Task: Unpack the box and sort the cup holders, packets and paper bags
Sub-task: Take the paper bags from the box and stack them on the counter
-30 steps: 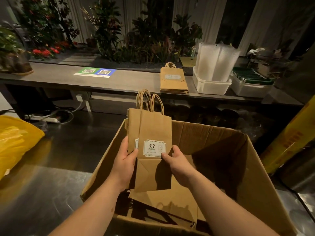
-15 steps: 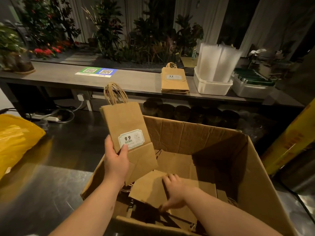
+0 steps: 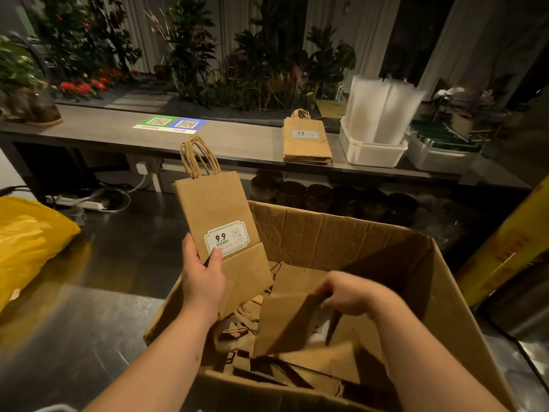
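Observation:
An open cardboard box (image 3: 335, 233) stands in front of me with several flat brown paper bags inside. My left hand (image 3: 202, 273) grips a small stack of folded paper bags (image 3: 215, 209) with twine handles and a "9.9" label, held upright over the box's left edge. My right hand (image 3: 353, 292) is inside the box, pinching the top edge of another folded paper bag (image 3: 285, 319) and lifting it. A pile of the same bags (image 3: 306, 141) lies on the counter behind.
On the long counter (image 3: 118, 132) stand a white tub of clear plastic cup holders (image 3: 377, 126), a tub of green packets (image 3: 439, 144) and a QR-code sign (image 3: 169, 124). A yellow plastic bag (image 3: 26, 239) lies at the left; a yellow box (image 3: 511, 242) leans at the right.
My right hand let go of the held bags, reached down into the box and took hold of another bag, which now rises. My left hand keeps the stack, tilted left.

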### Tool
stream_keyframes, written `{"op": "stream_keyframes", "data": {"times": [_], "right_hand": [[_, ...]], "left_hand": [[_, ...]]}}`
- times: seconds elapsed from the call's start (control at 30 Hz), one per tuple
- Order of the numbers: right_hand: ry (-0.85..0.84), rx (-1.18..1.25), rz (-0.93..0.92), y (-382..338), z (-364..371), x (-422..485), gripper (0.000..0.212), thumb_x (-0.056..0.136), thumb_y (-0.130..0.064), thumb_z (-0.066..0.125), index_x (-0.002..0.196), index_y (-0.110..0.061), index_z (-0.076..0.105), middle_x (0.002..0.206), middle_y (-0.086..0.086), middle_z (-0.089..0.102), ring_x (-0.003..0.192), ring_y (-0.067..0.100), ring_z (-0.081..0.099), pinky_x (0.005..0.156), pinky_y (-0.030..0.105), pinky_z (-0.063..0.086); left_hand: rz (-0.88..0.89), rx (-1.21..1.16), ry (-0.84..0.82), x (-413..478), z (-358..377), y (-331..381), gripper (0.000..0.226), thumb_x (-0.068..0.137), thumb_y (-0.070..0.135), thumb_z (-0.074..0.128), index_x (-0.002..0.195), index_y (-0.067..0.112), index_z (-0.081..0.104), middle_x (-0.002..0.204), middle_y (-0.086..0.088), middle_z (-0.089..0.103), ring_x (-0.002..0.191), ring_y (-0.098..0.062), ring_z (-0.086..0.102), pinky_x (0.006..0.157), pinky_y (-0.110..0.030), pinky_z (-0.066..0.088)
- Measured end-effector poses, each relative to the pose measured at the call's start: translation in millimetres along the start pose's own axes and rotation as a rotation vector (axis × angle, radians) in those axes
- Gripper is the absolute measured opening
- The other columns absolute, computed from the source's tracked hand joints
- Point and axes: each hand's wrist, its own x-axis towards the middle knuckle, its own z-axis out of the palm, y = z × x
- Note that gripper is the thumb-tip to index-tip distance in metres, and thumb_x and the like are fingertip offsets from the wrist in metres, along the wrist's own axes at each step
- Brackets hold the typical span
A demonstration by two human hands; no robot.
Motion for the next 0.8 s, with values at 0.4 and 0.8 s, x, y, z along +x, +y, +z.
{"op": "stream_keyframes", "data": {"times": [0.4,0.8], "right_hand": [[0.175,1.034,-0.140,-27,0,-11,0.023,0.107,-0.024,0.052,0.125,-0.016,0.064,0.112,0.002,0.077,0.103,0.017,0.074,0.082,0.031,0.056],[0.437,0.927,-0.114,-69,40,20,0.045,0.104,-0.023,0.059,0.145,-0.029,0.042,0.146,0.002,0.054,0.108,0.010,0.064,0.075,0.025,0.061]], "left_hand": [[-0.103,-0.165,-0.293,-7,4,5,0.046,0.107,0.019,0.051,0.143,0.047,0.046,0.130,0.012,0.067,0.124,-0.015,0.063,0.102,-0.047,0.051],[-0.064,0.000,-0.421,-6,12,1,0.053,0.099,0.032,0.061,0.146,0.044,0.039,0.134,0.010,0.063,0.123,-0.013,0.063,0.100,-0.037,0.056]]}}
